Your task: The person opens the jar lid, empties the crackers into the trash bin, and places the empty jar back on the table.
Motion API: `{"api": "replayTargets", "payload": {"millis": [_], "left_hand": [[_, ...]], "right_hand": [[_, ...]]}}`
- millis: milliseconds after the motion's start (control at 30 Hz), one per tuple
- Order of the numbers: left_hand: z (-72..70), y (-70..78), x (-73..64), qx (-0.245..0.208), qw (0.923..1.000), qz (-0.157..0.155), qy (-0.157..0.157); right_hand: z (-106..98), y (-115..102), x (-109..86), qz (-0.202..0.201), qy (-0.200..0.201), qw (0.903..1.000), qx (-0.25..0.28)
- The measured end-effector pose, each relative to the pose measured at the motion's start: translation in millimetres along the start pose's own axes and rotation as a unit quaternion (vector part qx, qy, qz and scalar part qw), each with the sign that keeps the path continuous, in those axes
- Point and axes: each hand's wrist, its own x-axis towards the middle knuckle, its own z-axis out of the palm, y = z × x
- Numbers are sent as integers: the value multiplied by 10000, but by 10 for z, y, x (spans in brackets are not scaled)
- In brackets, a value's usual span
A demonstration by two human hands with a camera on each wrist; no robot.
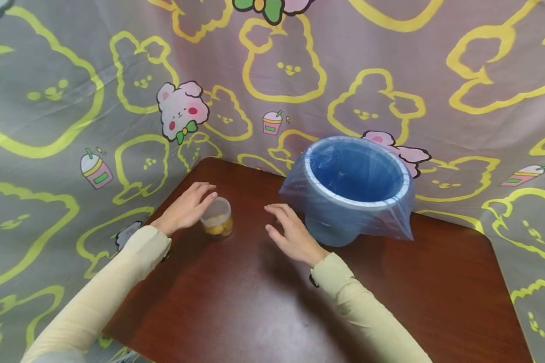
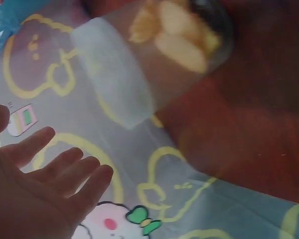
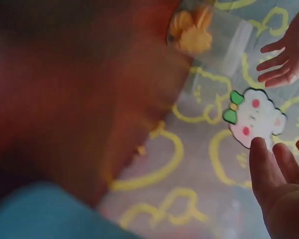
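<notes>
A clear plastic tub [image 1: 218,218] with a whitish lid stands upright on the brown table, partly filled with yellow-orange pieces of food [image 3: 195,37]. Just left of the tub, my left hand [image 1: 188,205] hovers with fingers extended, its fingertips overlapping the lid's edge in the head view. In the left wrist view the fingers are spread and hold nothing, and the tub [image 2: 154,59] lies beyond them. My right hand [image 1: 295,234] is raised over the table between the tub and the blue bin, its fingers loosely straight and holding nothing.
A blue bin [image 1: 331,227] lined with a thin blue plastic bag [image 1: 401,217] stands at the back right, its pale rim facing up. Patterned cloth [image 1: 290,55] hangs close behind the brown table [image 1: 236,297] and along its left side.
</notes>
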Motion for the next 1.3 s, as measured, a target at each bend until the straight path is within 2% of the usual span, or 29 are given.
{"api": "replayTargets", "payload": {"millis": [133, 267, 467, 633, 733, 967, 1167, 1300], "left_hand": [[80, -113, -33, -63, 9997, -217, -42], [161, -210, -48, -287, 9988, -404, 15], [291, -278, -20, -584, 9963, -626, 93], [365, -293, -7, -616, 9954, -719, 140], [391, -306, -15, -571, 9959, -687, 172], [413, -340, -32, -723, 9939, -826, 145], [430, -348, -16, -845, 9928, -833, 186], [448, -355, 0, -889, 9918, -911, 133]], "right_hand": [[255, 44, 73, 510, -188, 9964, 654], [479, 43, 171, 986, -372, 9874, 1182], [726, -7, 331, 1711, -594, 9706, 1582], [880, -41, 430, 2062, -614, 9595, 1819], [958, -61, 452, 2176, -689, 9520, 2038], [1087, -135, 475, 2339, -929, 9342, 2530], [1167, -139, 513, 2180, -894, 9286, 2866], [1120, -206, 544, 2107, -827, 9233, 3103]]}}
